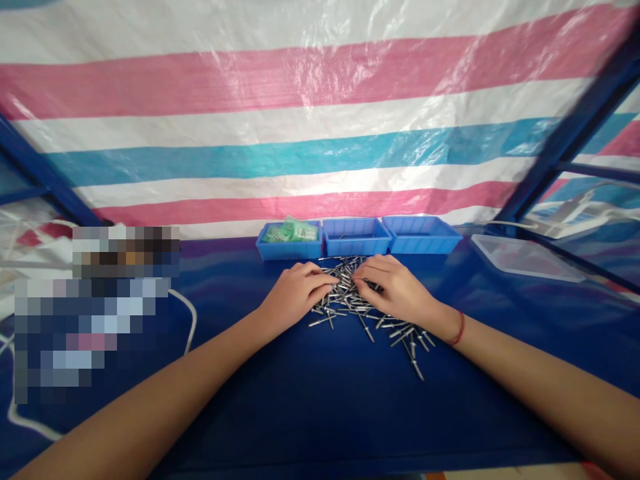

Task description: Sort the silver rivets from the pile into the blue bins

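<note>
A loose heap of small metal rivets [350,303] lies on the dark blue table [320,400], with strays trailing toward the front right. My left hand [295,293] rests at the heap's left edge, fingers curled together and pressed into the rivets. My right hand [395,287] lies over the heap's right side, fingers bent down onto the rivets. A red string circles my right wrist [459,328]. What either hand's fingertips hold is hidden.
Three blue plastic bins stand in a row behind the heap: the left bin [289,248] holds green packets, the middle bin [356,237] and right bin [423,235] look nearly bare. A clear tray [520,257] lies at right, a white cable [187,320] at left. A striped tarp hangs behind.
</note>
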The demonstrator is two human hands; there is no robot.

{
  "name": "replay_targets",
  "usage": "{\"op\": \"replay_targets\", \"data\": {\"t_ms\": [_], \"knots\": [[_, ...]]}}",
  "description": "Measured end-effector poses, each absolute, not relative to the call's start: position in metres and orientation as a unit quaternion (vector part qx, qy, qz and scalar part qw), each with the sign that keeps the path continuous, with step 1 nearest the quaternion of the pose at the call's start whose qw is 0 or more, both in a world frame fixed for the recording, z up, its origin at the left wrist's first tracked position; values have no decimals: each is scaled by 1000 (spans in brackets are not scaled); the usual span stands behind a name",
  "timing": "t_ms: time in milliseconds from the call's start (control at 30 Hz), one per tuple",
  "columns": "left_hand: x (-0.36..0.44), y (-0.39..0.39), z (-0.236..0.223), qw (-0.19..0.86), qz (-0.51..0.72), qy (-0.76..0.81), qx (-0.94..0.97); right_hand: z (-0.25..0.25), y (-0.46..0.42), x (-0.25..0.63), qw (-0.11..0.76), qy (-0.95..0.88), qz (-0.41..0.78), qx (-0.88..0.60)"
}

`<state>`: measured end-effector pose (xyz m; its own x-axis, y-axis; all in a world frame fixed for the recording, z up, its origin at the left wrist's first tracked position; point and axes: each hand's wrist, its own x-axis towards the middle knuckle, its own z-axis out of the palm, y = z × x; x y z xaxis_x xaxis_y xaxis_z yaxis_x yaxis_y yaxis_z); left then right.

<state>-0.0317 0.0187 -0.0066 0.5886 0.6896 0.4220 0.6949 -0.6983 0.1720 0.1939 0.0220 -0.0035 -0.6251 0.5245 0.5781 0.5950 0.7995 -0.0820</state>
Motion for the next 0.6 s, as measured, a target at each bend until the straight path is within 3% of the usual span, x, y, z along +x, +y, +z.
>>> {"op": "replay_targets", "data": {"t_ms": [600], "knots": [[-20, 18, -7, -14, -227, -415, -881, -3, 14, 191, 289, -914, -35, -282]]}}
